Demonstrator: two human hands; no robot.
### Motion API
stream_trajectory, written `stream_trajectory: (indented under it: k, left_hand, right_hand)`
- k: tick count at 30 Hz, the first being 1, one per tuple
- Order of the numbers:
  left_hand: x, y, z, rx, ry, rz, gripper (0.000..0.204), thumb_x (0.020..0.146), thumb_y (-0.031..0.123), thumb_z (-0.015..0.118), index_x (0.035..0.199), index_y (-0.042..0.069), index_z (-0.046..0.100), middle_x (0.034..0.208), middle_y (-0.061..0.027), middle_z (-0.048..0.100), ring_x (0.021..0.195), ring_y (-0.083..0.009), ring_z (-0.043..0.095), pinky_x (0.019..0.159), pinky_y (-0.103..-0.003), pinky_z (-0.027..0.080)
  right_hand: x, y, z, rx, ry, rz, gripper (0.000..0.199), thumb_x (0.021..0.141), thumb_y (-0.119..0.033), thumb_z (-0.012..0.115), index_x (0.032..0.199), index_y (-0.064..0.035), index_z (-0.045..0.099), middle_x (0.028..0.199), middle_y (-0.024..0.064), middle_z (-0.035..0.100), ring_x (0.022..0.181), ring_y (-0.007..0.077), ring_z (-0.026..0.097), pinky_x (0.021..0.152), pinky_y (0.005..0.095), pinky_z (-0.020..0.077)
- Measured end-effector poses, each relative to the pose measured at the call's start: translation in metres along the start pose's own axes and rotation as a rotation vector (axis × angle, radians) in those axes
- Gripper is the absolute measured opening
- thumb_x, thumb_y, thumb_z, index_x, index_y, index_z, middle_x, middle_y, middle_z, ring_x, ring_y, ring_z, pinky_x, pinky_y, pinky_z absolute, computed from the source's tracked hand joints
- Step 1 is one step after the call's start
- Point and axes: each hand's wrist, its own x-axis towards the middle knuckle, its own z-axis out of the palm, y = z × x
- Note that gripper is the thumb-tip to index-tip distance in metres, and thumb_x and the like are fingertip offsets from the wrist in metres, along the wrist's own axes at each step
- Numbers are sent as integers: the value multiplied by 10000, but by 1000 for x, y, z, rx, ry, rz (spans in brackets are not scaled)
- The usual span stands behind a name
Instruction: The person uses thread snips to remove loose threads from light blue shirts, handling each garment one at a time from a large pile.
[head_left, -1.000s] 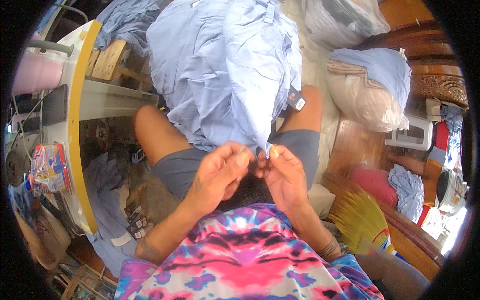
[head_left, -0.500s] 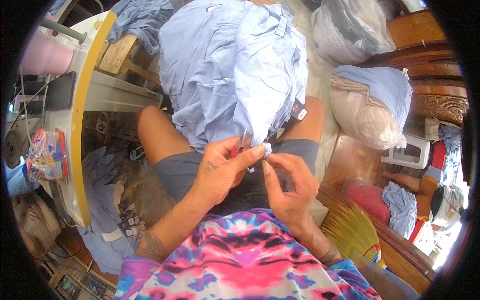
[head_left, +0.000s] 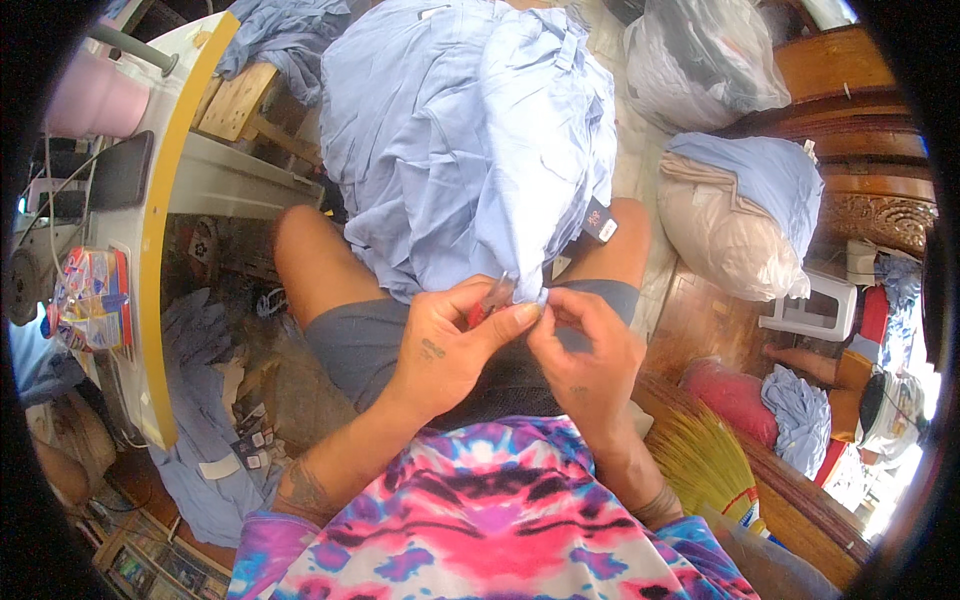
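A large light-blue garment lies bunched over my lap and in front of my knees. A dark hang tag sticks out at its right side. My left hand is closed round small red-handled snips, their metal blades pointing up, while its thumb also presses on a narrow end of the cloth. Close against it, my right hand pinches the same end of the garment between thumb and forefinger. The exact bit between the fingertips is too small to make out.
On the left stands a white table with a yellow edge, holding a pink container and a colourful plastic packet. Stuffed plastic bags, a white stool and a straw broom are on the right. Blue cloth lies at lower left.
My right hand has moved slightly right and its fingers have closed in on the cloth end. The snips have tilted a little to the right. The garment has shifted slightly.
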Motion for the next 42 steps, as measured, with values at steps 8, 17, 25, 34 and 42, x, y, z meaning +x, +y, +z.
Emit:
stream_trajectory:
  k: [8, 17, 25, 34, 42]
  left_hand:
    - [-1, 13, -1, -9, 20, -36, 183, 943, 169, 759, 973, -12, 758, 733, 72, 583, 687, -8, 448, 592, -204, 364]
    - [2, -5, 4, 126, 76, 193, 256, 942, 156, 760, 763, 11, 648, 746, 46, 556, 638, -3, 451, 533, -197, 321]
    - [7, 9, -14, 77, 45, -19, 175, 938, 191, 766, 854, 51, 703, 652, 53, 528, 513, -1, 422, 444, -204, 283]
    - [8, 28, -39, -40, 58, -94, 198, 936, 220, 770, 939, 26, 734, 640, 98, 522, 523, 6, 406, 451, -215, 266]
    - [-3, 30, -28, 97, 89, 209, 228, 983, 182, 688, 1112, -7, 688, 786, 36, 561, 618, 9, 435, 490, -191, 299]
  right_hand:
    - [-7, -6, -6, 459, -82, 363, 150, 896, -10, 728, 1038, 38, 729, 907, 132, 762, 832, 145, 747, 769, 259, 593]
    - [-2, -4, 0, 229, -66, 215, 118, 879, -28, 741, 985, 25, 740, 854, 118, 763, 751, 148, 752, 678, 261, 586]
    - [14, -10, 9, 49, -56, 33, 145, 823, -51, 763, 949, -1, 710, 787, 104, 735, 707, 138, 729, 655, 278, 581]
    - [30, 13, -11, 939, -467, 794, 371, 1051, -298, 583, 1160, 48, 663, 1014, 149, 718, 780, 174, 711, 647, 274, 586]
    - [14, 22, 42, 1532, -516, 980, 239, 1028, -336, 630, 1111, -112, 642, 955, 11, 661, 800, 132, 608, 749, 352, 543]
